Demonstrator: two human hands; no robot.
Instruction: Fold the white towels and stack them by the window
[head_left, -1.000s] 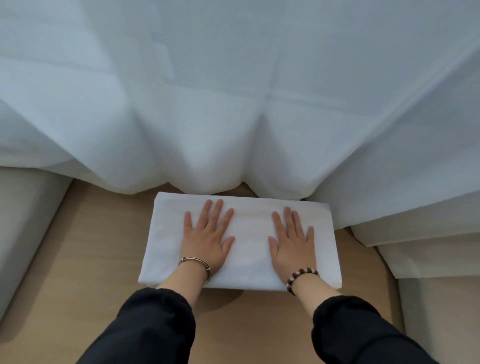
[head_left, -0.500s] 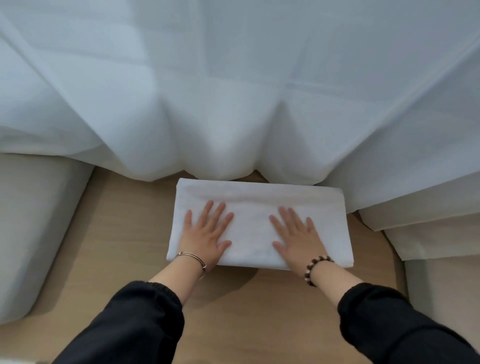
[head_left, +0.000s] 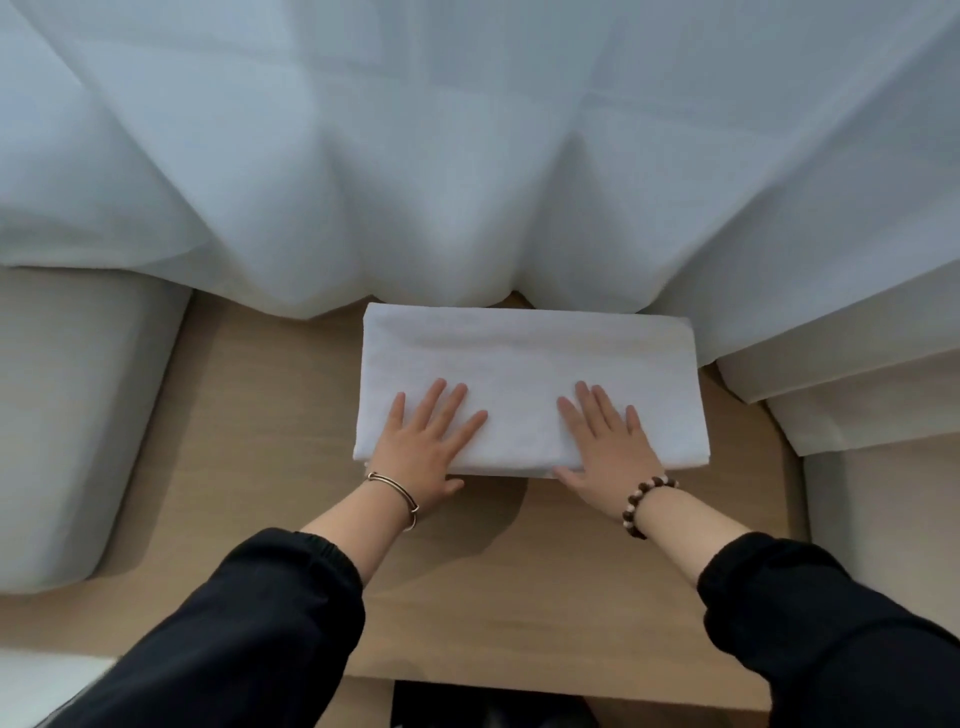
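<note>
I am watching both hands lying flat on the folded white towel (head_left: 524, 358), neither one curling round it. The left hand (head_left: 423, 441) is pressing down on the near left part with its fingers straight and fanned apart. The right hand (head_left: 605, 447) is doing the same on the near right part, fingers spread a little less widely. The heels of both palms are hanging over the towel's near edge, with the thumbs lying along it. A thin metal bangle (head_left: 395, 491) is sitting on the left wrist and a beaded bracelet (head_left: 647, 501) on the right, with black sleeves (head_left: 249, 623) pushed up behind them. The towel is lying as a flat rectangle, its long axis running left to right across my view. One long side is facing me and the other is meeting the hem of the sheer white curtain (head_left: 467, 156). It is resting on a light wooden surface (head_left: 270, 415). Pale cushions are flanking that surface, one on the left (head_left: 67, 415) and stacked ones on the right (head_left: 883, 415).
</note>
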